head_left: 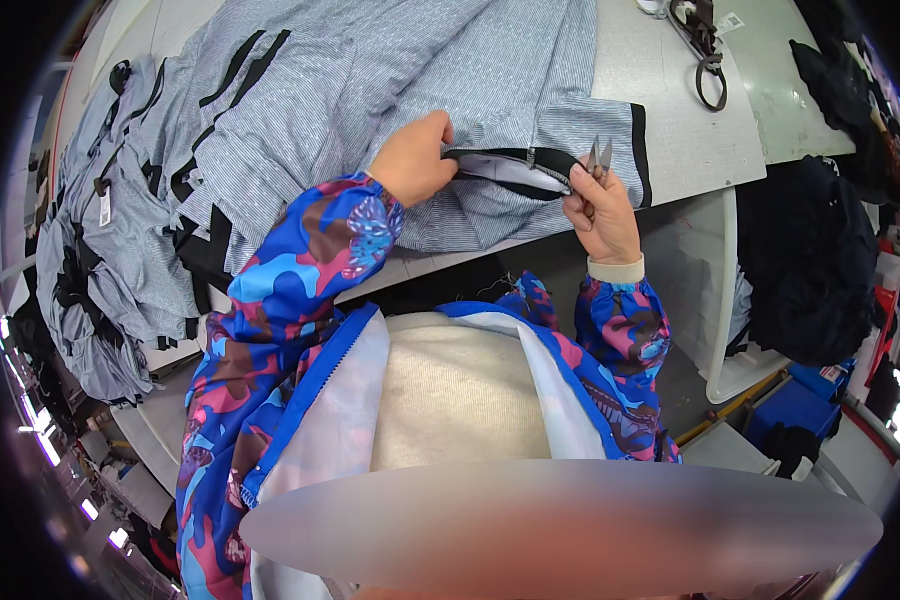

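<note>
A grey, finely striped shirt (480, 85) with black trim is spread over the table. Its black-edged opening (560, 160) is stretched between my hands, and pale inner cloth shows inside it. My left hand (412, 160) is closed on the left end of this opening, its fingertips partly hidden by the cloth. At the right end, my right hand (605, 215) pinches the edge between thumb and fingers. A small pair of thread snips (600, 157) also sits in my right hand, with its two pointed metal blades sticking up, slightly apart, over the grey cloth.
More grey garments with black trim (110, 250) pile up and hang off the table's left side. A dark strap (710, 85) lies on the table (670, 130) at the far right. Beside the table at right stand a white bin (720, 330), dark clothes (810, 270) and a blue box (785, 410).
</note>
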The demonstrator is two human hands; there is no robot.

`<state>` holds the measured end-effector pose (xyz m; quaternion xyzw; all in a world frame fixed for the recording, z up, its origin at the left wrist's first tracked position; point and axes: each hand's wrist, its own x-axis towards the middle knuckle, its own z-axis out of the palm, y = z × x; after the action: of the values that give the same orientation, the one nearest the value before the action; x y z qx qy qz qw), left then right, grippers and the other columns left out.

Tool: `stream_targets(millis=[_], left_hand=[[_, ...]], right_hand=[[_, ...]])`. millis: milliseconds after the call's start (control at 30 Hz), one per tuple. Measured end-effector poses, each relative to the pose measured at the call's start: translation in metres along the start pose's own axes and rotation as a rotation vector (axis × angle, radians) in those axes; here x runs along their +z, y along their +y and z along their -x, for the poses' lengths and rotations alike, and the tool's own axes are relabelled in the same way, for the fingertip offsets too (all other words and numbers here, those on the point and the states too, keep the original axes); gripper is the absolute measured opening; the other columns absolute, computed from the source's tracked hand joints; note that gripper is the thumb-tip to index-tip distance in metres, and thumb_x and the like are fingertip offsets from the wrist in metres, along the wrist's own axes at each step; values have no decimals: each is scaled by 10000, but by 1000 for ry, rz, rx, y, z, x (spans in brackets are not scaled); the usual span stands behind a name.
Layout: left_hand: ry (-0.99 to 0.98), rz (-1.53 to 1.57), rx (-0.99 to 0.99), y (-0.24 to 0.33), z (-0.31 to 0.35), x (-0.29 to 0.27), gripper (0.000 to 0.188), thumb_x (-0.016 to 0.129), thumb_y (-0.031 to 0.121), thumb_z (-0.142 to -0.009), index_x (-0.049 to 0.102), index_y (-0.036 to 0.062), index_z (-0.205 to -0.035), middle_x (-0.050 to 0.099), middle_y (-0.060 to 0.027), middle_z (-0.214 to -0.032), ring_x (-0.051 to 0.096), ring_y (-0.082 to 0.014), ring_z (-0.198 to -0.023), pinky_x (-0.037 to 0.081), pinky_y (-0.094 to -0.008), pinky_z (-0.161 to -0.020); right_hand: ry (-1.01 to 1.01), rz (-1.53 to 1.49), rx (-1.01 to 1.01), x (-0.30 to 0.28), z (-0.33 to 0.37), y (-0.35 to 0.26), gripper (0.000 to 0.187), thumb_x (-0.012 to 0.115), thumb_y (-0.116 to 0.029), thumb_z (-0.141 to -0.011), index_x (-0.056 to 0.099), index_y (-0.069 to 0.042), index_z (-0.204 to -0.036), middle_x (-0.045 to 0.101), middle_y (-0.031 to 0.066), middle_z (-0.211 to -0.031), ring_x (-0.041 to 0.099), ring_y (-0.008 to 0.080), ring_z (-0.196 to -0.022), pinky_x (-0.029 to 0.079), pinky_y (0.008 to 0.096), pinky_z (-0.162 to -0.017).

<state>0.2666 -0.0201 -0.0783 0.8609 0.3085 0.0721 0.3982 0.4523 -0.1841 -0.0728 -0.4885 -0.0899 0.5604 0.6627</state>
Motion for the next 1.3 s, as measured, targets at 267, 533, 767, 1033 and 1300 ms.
stream_targets(millis=[267,533,767,1033,1300], left_hand=[[-212,1737,-379,17,18,13,177,455,56,-867,500,49,-1038,586,-60,-947,583,-177,-826,482,-350,-709],[-149,2004,-407,2,9,24,237,427,130,-873,502,-14,-1045,578,-138,-1001,568,-241,-915,438,-383,-862],[205,1901,-329,-8,1,18,239,426,191,-900,501,1,-1023,565,-95,-1010,536,-205,-940,408,-369,-886],[52,1784,-297,6,11,2,202,470,243,-902,502,107,-1048,560,-16,-978,547,-151,-881,453,-377,-791],[398,390,44,-1,7,-4,322,581,54,-673,563,24,-993,575,-140,-916,555,-247,-858,436,-344,-745]], right_hand=[[285,601,-472,4,3,36,173,656,-99,-776,565,0,-887,525,-31,-721,384,16,-555,321,173,-514],[38,-728,-58,15,1,21,115,526,-200,-873,576,-98,-861,616,8,-814,488,71,-538,230,178,-341],[14,-601,30,17,-7,35,88,517,-178,-878,559,-104,-861,602,1,-802,499,67,-597,237,188,-358],[-58,-521,-3,27,-3,29,164,520,-125,-871,557,-77,-1023,619,36,-865,521,75,-612,258,210,-373],[258,819,-473,38,0,16,302,533,-35,-697,504,-6,-997,439,-7,-681,373,56,-553,318,210,-495]])
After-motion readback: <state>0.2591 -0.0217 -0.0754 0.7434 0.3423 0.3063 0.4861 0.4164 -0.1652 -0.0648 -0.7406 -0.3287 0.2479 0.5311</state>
